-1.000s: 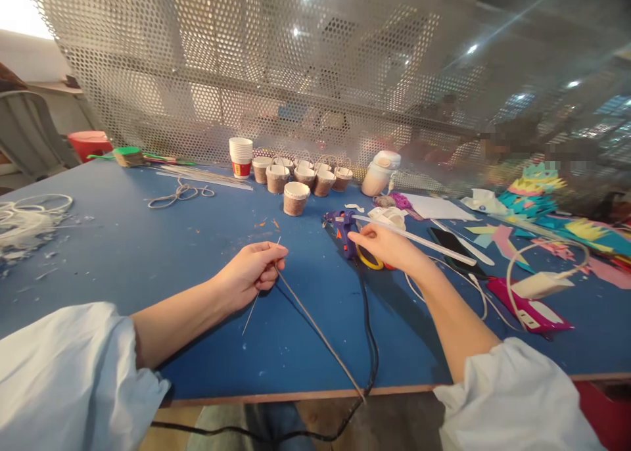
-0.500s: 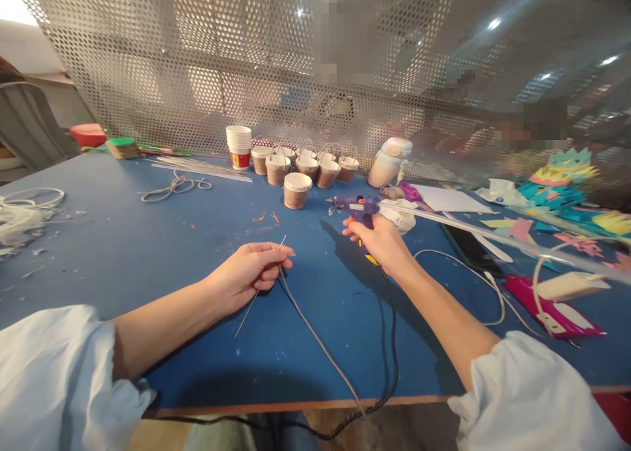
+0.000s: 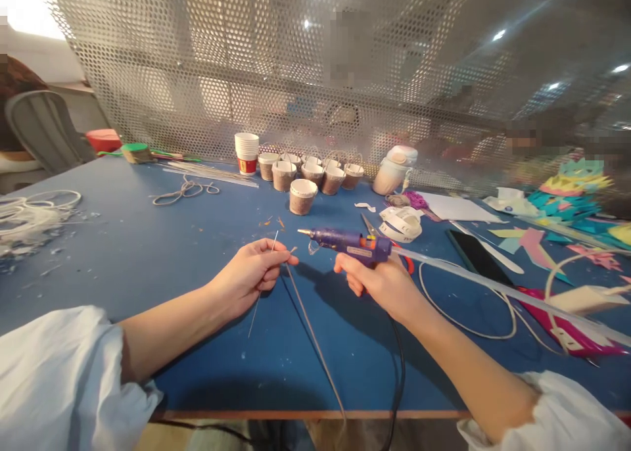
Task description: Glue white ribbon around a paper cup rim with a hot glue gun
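Note:
My left hand [image 3: 254, 270] pinches a thin straight stick [image 3: 254, 314] together with the end of a grey-brown cord [image 3: 313, 336], which runs down past the table's front edge. Wrapped round the handle of a purple glue gun [image 3: 345, 242] is my right hand [image 3: 379, 280]. The gun's nozzle points left, just above and right of my left fingertips, without touching them. A long clear glue stick [image 3: 463, 273] sticks out of its back end. Beyond the hands a small brown cup with a white rim [image 3: 302, 198] stands upright.
More brown cups [image 3: 284, 176] and stacked paper cups [image 3: 246, 154] stand at the back. Scissors [image 3: 369, 225], a white tape roll [image 3: 400, 222], a jar [image 3: 393, 169], a phone [image 3: 476, 254] and a white cable [image 3: 468, 336] lie right. White string [image 3: 34, 208] is piled left.
My right hand has brought the glue gun left and nearer, towards my left hand. The scissors and tape roll show more fully now. The view has shifted slightly.

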`<action>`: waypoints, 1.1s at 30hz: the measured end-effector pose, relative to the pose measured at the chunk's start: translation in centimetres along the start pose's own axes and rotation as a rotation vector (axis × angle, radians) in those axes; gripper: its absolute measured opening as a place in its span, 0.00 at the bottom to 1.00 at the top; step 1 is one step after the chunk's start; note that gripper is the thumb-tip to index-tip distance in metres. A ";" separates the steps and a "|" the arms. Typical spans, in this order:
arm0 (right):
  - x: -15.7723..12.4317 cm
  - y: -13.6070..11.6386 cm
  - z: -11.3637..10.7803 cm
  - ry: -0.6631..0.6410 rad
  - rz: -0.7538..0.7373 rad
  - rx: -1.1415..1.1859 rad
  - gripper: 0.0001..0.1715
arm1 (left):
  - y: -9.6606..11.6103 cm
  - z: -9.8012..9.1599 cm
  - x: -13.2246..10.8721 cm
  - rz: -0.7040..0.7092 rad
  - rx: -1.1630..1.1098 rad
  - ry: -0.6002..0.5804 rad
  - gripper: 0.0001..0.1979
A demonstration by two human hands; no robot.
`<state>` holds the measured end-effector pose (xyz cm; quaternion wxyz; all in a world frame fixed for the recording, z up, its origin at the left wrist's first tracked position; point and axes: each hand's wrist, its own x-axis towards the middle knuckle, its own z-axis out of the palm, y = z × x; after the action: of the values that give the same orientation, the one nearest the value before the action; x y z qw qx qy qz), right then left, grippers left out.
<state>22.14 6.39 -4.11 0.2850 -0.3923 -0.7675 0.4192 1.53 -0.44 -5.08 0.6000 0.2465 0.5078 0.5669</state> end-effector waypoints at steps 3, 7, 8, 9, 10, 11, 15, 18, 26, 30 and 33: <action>-0.6 -0.3 0.2 -0.029 -0.044 -0.129 0.19 | 0.0 -0.1 0.1 0.033 0.004 -0.005 0.07; -0.9 -0.6 0.9 0.002 -0.086 -0.182 0.16 | -0.1 -0.1 0.3 0.053 0.006 -0.010 0.07; -0.8 -0.7 1.0 0.010 -0.079 -0.186 0.16 | -0.1 -0.1 0.3 0.053 0.007 -0.010 0.07; -0.8 -0.7 1.0 0.013 -0.075 -0.190 0.16 | -0.1 -0.1 0.3 0.053 0.008 -0.009 0.07; -0.8 -0.7 1.0 0.015 -0.077 -0.195 0.17 | -0.1 -0.1 0.2 0.054 0.008 -0.009 0.07; -0.8 -0.7 1.0 0.018 -0.084 -0.200 0.17 | -0.1 -0.1 0.2 0.052 0.007 -0.009 0.07; -0.9 -1.0 0.9 0.035 -0.122 -0.222 0.17 | -0.1 -0.2 0.2 0.050 0.006 -0.007 0.08; -1.0 -1.2 0.9 0.015 -0.110 -0.243 0.17 | -0.2 -0.2 0.2 0.056 0.005 -0.017 0.08; -1.0 -1.3 0.9 0.025 -0.097 -0.269 0.18 | -0.2 -0.3 0.1 0.050 0.007 -0.019 0.08; -1.0 -1.2 1.0 0.003 -0.088 -0.250 0.17 | -0.2 -0.3 0.2 0.050 0.006 -0.033 0.08; -0.9 -1.1 1.0 0.020 -0.088 -0.251 0.16 | -0.2 -0.2 0.3 0.050 0.012 -0.040 0.08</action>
<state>21.48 4.84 -3.70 0.2596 -0.3951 -0.8275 0.3030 1.42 -0.30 -5.45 0.5943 0.2739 0.4925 0.5738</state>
